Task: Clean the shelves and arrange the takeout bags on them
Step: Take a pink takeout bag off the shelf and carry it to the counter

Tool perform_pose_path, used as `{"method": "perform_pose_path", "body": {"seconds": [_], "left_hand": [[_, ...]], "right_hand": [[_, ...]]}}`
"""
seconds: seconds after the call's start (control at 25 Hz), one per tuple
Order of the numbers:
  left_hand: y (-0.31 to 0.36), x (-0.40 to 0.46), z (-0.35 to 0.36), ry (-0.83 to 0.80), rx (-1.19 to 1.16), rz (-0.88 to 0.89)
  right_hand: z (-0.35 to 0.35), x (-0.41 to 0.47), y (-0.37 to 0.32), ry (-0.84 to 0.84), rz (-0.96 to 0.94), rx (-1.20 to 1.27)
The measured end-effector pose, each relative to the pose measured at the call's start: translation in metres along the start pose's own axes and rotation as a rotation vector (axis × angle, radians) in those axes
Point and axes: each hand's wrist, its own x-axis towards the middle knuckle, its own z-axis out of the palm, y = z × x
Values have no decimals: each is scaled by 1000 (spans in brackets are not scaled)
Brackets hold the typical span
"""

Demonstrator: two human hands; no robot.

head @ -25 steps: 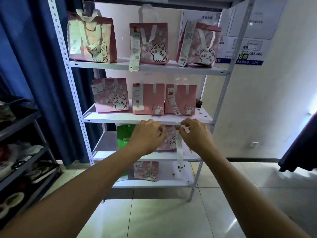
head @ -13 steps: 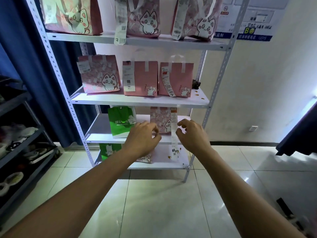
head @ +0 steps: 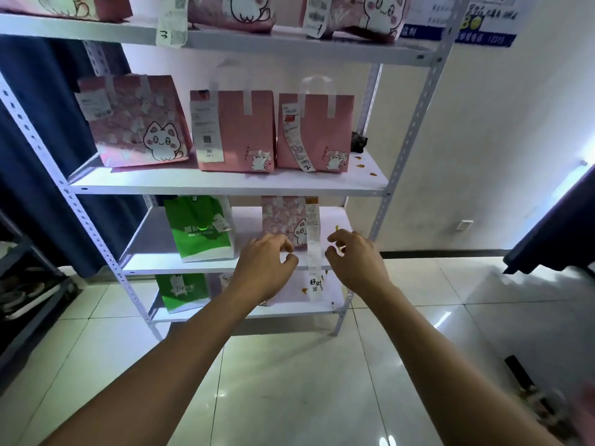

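A white metal shelf unit (head: 225, 189) holds takeout bags on every level. On the third shelf stand a green bag (head: 201, 230) and a pink cat bag (head: 283, 218) with a long receipt (head: 314, 249) hanging over the edge. My left hand (head: 267, 268) hovers with curled fingers in front of that bag's lower left corner. My right hand (head: 357, 262) is just right of the receipt, fingers curled round nothing visible. Three pink bags (head: 236, 130) line the second shelf. Orange crumbs (head: 363, 165) lie at its right end, and more crumbs (head: 302, 288) on the bottom shelf.
Another green bag (head: 182, 291) stands on the bottom shelf. A blue curtain (head: 32, 123) and a dark rack (head: 19, 284) are to the left. A white wall is to the right, with a dark object (head: 521, 371) on the tiled floor.
Both hands dropped from the second shelf's front edge to the third shelf level. The view tilted down and moved closer to the shelves.
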Motion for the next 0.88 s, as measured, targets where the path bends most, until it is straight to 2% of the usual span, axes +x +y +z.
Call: {"method": "perform_pose_path", "body": {"seconds": [0.44, 0.88], "left_hand": [[-72, 98, 61, -53, -61, -127], [-115, 176, 140, -101, -105, -362]], "right_hand": [[80, 93, 45, -80, 92, 32], [154, 182, 114, -305, 99, 79]]}}
